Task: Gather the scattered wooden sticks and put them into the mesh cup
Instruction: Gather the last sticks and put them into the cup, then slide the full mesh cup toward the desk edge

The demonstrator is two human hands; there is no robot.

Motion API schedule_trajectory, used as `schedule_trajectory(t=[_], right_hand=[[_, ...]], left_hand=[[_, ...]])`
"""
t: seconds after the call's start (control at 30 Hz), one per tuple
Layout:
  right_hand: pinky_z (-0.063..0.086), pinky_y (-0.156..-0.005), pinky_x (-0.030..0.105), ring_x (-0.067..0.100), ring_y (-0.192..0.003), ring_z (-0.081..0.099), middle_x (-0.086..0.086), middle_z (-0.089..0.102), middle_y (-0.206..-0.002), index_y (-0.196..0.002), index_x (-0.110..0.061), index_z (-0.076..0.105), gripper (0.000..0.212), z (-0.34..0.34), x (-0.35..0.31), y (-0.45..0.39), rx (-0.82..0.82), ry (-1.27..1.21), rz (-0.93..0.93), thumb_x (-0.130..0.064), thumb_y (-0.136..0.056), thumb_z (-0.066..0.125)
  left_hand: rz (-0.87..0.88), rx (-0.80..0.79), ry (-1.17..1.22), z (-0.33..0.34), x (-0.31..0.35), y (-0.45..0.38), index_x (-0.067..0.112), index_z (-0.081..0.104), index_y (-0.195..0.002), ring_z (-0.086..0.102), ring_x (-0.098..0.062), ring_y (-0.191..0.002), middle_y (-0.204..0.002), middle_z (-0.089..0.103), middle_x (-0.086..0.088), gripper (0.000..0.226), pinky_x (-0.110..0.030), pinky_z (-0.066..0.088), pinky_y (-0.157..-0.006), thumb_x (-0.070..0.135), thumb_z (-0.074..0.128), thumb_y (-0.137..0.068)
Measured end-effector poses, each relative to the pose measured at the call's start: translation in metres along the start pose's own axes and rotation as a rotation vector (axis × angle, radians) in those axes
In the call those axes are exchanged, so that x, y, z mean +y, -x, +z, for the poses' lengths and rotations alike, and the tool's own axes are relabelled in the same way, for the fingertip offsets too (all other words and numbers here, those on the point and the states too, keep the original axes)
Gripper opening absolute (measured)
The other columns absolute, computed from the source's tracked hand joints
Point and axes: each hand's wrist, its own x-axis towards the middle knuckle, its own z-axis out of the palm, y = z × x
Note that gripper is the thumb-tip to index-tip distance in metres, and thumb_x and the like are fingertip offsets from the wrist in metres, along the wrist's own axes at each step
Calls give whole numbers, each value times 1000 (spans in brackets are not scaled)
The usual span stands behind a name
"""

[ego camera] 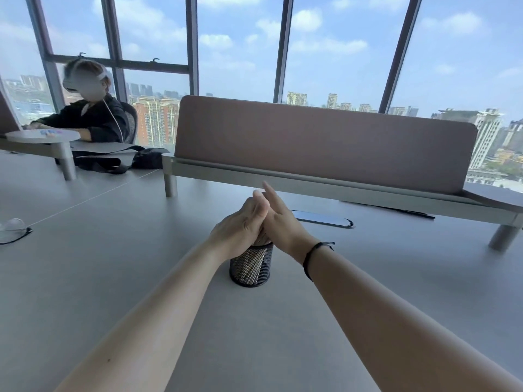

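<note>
Both of our hands were pressed together around the tops of the pale wooden sticks (261, 240), the left hand (240, 227) cupped against them from one side and the right hand (278, 223) closing on them from the other, directly above the black cylindrical wire-mesh cup (251, 267). How tightly either hand clamped the bundle we could not tell, since our fingers hid most of it.

We judged the task almost finished: pale sticks showed through the mesh, standing upright inside the cup, and we saw none lying loose on the bare grey matte desk (113, 278) around it. What seemed left was to settle the last of the bundle down and let go.

Our forearms came in low from the near edge and met in a narrow wedge over the cup, wrists nearly level, the right fingers (268, 190) stretched straight up and forward past the left hand's curled knuckles. A thin black cord bracelet (311, 257) circled our right wrist.
</note>
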Motion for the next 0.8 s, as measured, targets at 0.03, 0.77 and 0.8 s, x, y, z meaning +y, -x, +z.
schedule_trajectory(t=[0.03,0.77,0.8], right_hand=[[29,-118,41,12,-143,34,-7,34,-155,-156,-30,22,72,0,0,2,30,-74,17,-64,-95,40],[48,-101,30,-2,-114,57,-15,52,-126,-134,-42,43,85,-7,70,109,185,-4,154,-69,-59,75],[47,-100,27,-1,-114,55,-14,50,-123,-134,-41,39,91,-10,70,111,217,28,166,-71,-56,74]], left_hand=[[19,11,-11,1,0,2,38,33,-149,51,-18,-133,-142,57,11,111,-49,37,-110,99,-2,-63],[-158,236,101,80,-8,52,34,43,-112,65,-10,-95,-105,64,15,86,-37,55,-83,63,87,-44],[-193,275,102,87,-5,51,33,39,-112,65,-14,-94,-106,63,14,91,-39,55,-83,67,86,-43]])
